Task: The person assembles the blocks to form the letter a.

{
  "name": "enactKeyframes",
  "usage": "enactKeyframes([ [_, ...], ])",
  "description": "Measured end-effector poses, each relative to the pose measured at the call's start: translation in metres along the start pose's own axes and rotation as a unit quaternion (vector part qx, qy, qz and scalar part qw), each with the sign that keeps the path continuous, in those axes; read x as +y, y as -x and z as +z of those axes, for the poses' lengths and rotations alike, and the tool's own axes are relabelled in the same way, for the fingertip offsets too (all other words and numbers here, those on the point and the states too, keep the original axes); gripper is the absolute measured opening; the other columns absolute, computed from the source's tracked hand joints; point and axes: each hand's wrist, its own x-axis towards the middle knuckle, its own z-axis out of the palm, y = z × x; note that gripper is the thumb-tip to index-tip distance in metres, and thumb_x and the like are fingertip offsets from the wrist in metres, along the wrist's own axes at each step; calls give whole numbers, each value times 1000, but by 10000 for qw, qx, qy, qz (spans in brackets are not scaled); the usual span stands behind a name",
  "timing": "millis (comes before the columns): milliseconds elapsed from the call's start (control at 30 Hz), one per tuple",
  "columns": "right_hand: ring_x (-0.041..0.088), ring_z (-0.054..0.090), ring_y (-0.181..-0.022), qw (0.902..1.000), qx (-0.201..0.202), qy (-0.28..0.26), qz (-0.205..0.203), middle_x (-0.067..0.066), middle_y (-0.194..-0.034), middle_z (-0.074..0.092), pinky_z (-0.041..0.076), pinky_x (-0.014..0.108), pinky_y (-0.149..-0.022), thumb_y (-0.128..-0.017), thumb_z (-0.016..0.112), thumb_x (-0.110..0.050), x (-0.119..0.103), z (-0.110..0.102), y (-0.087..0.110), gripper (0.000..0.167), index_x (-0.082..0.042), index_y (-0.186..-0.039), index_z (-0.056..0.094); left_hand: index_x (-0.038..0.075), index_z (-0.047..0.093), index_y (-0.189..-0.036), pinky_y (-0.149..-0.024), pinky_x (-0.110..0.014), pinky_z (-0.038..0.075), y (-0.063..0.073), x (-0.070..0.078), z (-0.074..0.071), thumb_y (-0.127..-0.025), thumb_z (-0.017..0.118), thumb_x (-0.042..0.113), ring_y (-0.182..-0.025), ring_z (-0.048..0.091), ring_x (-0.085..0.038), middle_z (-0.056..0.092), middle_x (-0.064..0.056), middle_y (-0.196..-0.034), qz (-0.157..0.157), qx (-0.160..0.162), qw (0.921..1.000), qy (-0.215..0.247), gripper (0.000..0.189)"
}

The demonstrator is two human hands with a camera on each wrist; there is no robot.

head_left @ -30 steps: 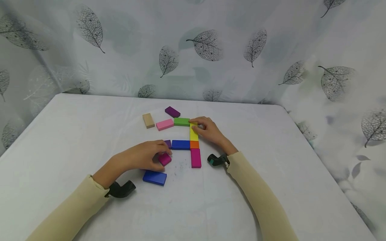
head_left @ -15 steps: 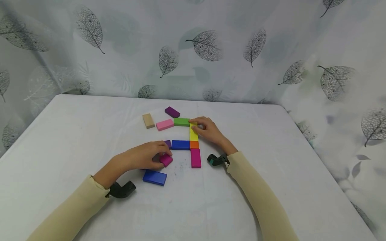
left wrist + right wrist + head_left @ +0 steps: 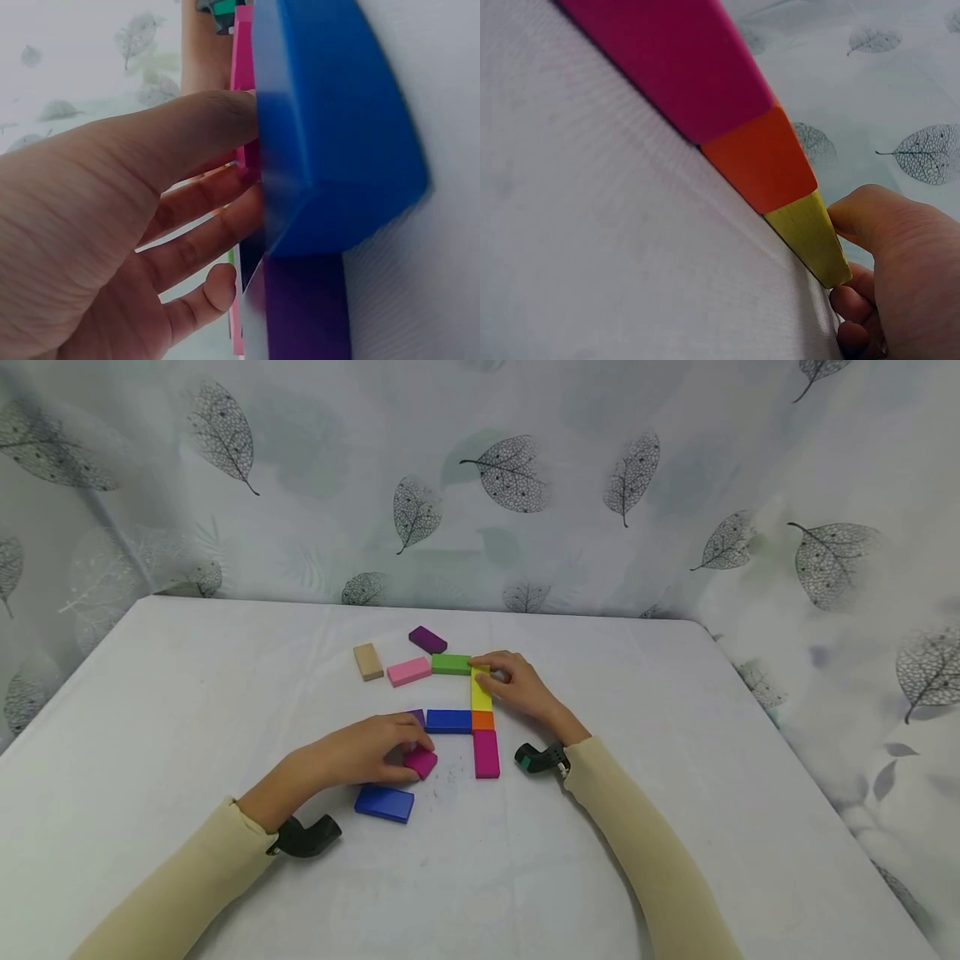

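My left hand [image 3: 367, 750] pinches a small magenta block [image 3: 422, 761] between thumb and fingers, low over the table. Close below that hand lies a blue block [image 3: 385, 803], large in the left wrist view with a purple block [image 3: 307, 307] beside it. My right hand [image 3: 521, 683] holds the yellow block [image 3: 481, 693] at its far end, thumb against its side. An orange block [image 3: 483, 720] and a longer magenta block [image 3: 487, 754] continue the yellow one's line toward me. A green block [image 3: 451, 664] and a second blue block [image 3: 448, 721] extend leftward from that line.
Farther back on the white-covered table [image 3: 225, 693] lie a pink block [image 3: 409, 672], a tan block [image 3: 368, 662] and a dark purple block [image 3: 428, 640]. Another purple block [image 3: 417, 717] is partly hidden behind my left fingers. A leaf-patterned curtain [image 3: 480, 485] hangs behind.
My left hand has moved slightly to the right with the small magenta block, nearer the line of blocks. The right hand has stayed at the yellow block.
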Motion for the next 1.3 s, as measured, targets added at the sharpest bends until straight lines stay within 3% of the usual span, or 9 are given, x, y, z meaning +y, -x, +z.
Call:
enactKeyframes([
  [233, 26, 48, -100, 10000, -4, -31, 19, 12, -128, 61, 33, 31, -74, -97, 59, -17, 2, 2, -1, 33, -8, -129, 64, 10, 66, -120, -82, -25, 54, -3, 5, 3, -85, 76, 25, -97, 57, -13, 61, -1, -107, -99, -64, 9999, 27, 40],
  [533, 24, 48, -97, 10000, -32, 23, 27, 10, -128, 62, 34, 30, -74, -97, 59, -17, 3, 2, -2, 34, -9, -130, 63, 11, 66, -120, -85, -28, 53, -4, 10, 3, -86, 75, 25, -99, 56, -14, 60, -1, -110, 25, -146, 9999, 50, 38],
  [933, 25, 49, -106, 9998, -45, 8, 183, 10, -132, 60, 36, 32, -79, -97, 60, -19, 1, 1, -2, 35, -11, -130, 63, 12, 67, -120, -84, -25, 53, -6, 18, 6, -87, 74, 22, -99, 60, -14, 60, -2, -114, 272, -165, 9994, 120, 35],
  [1300, 26, 50, -105, 9999, 9, -11, 129, 11, -130, 61, 35, 31, -78, -96, 61, -18, 1, 0, -1, 34, -9, -130, 64, 12, 67, -119, -82, -21, 52, -13, 27, 16, -86, 75, 24, -96, 60, -11, 62, -1, -113, 606, -122, 9981, 59, 36],
])
